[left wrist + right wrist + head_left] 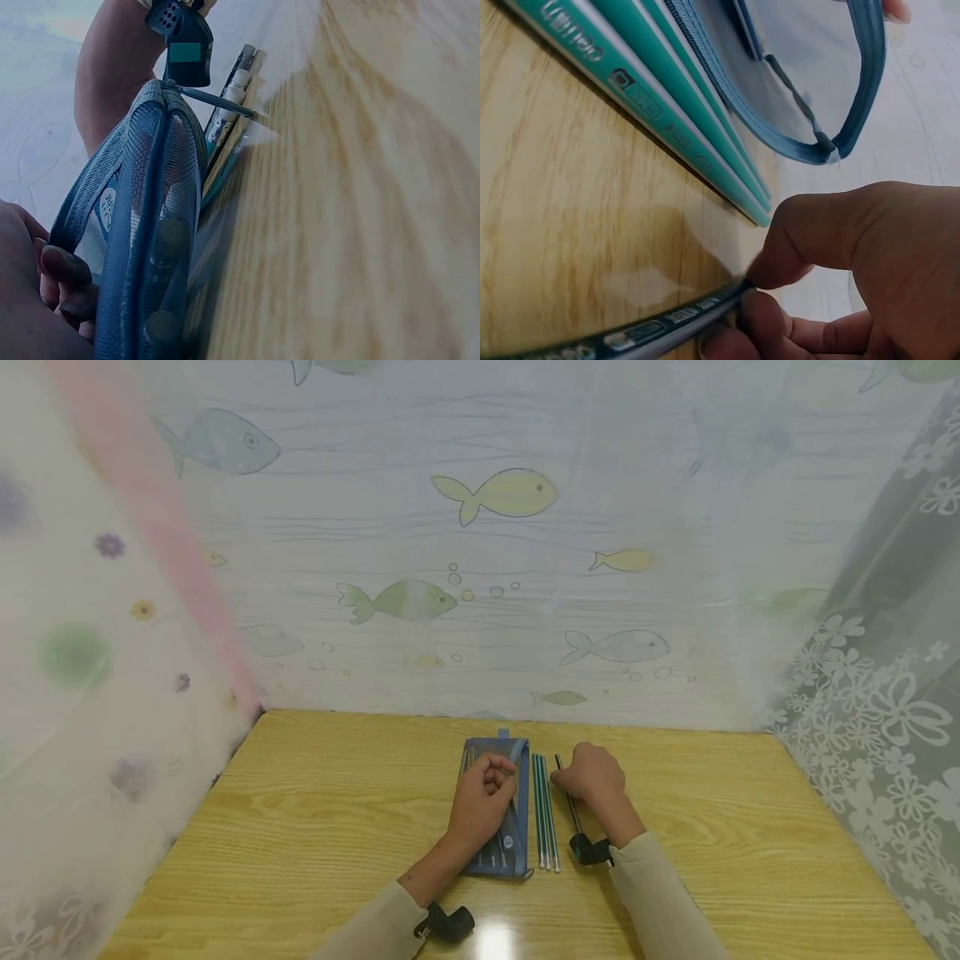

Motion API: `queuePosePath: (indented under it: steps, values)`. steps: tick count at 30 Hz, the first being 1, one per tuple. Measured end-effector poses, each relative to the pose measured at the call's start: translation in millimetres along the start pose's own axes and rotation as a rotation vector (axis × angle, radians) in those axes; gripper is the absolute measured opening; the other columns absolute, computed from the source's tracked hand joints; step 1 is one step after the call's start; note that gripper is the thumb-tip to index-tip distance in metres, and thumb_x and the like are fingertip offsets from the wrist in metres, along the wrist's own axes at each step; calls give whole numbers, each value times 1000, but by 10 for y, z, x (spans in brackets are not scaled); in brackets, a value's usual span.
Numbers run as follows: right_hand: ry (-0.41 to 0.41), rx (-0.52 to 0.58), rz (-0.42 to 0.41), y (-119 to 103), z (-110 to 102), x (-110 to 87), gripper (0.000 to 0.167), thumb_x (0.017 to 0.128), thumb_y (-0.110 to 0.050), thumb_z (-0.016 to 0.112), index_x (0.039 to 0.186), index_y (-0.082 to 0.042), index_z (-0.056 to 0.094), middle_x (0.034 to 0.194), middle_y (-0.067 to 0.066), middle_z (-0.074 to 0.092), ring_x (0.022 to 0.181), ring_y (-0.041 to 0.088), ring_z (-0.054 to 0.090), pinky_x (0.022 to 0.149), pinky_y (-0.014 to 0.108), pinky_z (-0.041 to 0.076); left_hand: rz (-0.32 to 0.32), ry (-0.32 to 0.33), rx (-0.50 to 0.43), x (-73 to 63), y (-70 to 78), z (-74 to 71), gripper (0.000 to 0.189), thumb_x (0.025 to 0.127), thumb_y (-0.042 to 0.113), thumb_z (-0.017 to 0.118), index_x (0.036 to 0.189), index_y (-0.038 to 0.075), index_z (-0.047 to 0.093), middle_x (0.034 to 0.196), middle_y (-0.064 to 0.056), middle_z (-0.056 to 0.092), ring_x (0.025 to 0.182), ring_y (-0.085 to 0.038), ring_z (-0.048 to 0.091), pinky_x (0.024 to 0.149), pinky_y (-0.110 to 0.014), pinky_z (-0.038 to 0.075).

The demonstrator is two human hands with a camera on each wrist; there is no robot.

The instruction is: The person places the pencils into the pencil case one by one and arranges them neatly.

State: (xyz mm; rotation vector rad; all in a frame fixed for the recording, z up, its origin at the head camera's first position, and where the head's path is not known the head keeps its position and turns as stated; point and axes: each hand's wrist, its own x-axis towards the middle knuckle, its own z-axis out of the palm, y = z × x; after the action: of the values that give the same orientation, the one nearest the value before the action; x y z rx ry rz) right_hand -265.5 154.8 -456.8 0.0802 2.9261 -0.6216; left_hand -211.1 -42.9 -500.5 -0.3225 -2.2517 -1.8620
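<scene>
A blue mesh zip pouch (521, 843) lies on the table with slender items inside. My left hand (480, 802) is over it, fingers curled at the pouch's raised zip edge (67, 217); the exact contact is partly hidden. To its right, several green pencils (545, 818) lie side by side, with white-looking ends towards me. My right hand (596, 777) pinches a dark pencil (573, 814) near its far end, between thumb and fingers. In the right wrist view, the dark pencil (667, 324) slants beside the green pencils (660, 112), and the pouch's zip edge (780, 146) bows outward.
The wood-grain table (322, 810) meets a fish-patterned curtain (390, 668) at its back. A flower-patterned sheet (112, 693) hangs at the left, and a white floral lace curtain (885, 718) at the right. Black wrist cameras (450, 924) sit at both sleeves.
</scene>
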Motion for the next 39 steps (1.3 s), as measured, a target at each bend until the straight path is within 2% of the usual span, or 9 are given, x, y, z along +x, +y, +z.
queuePosePath:
  steps: [8, 15, 23, 31, 39]
  values:
    - [-13, -14, -4, 15, -5, 0, 43, 91, -35, 73, 60, -16, 50, 57, 0, 48, 49, 17, 46, 44, 31, 34, -3, -5, -4, 0, 7, -4, 13, 100, 3, 64, 112, 5, 69, 76, -2, 62, 57, -7, 49, 57, -22, 42]
    - [-18, 23, -63, 79, -11, 43, 40, 92, -37, 71, 66, -12, 54, 62, 3, 51, 53, 19, 48, 48, 32, 36, -5, 6, -2, 12, 5, 4, 12, 99, 3, 65, 109, 7, 70, 75, -3, 62, 57, -7, 50, 56, -22, 42]
    - [-23, 51, -72, 68, -68, 11, 40, 93, -36, 70, 66, -11, 53, 62, 3, 50, 53, 20, 48, 50, 33, 36, -25, -5, -19, -4, 49, -7, 13, 100, 4, 64, 111, 7, 70, 75, -2, 62, 56, -7, 50, 56, -22, 43]
    - [-13, 77, -102, 60, -91, 5, 42, 92, -35, 69, 60, -14, 50, 57, 1, 47, 50, 18, 46, 49, 31, 34, -16, -6, -6, -7, 18, -5, 13, 100, 4, 64, 110, 8, 69, 75, -2, 62, 57, -7, 51, 57, -22, 43]
    - [-67, 155, -160, 28, -115, 2, 53, 95, -31, 64, 47, -19, 46, 44, -4, 44, 44, 16, 45, 49, 30, 34, -14, -6, 8, -4, 14, -1, 13, 99, 3, 64, 108, 10, 70, 75, -2, 62, 58, -7, 51, 58, -21, 43]
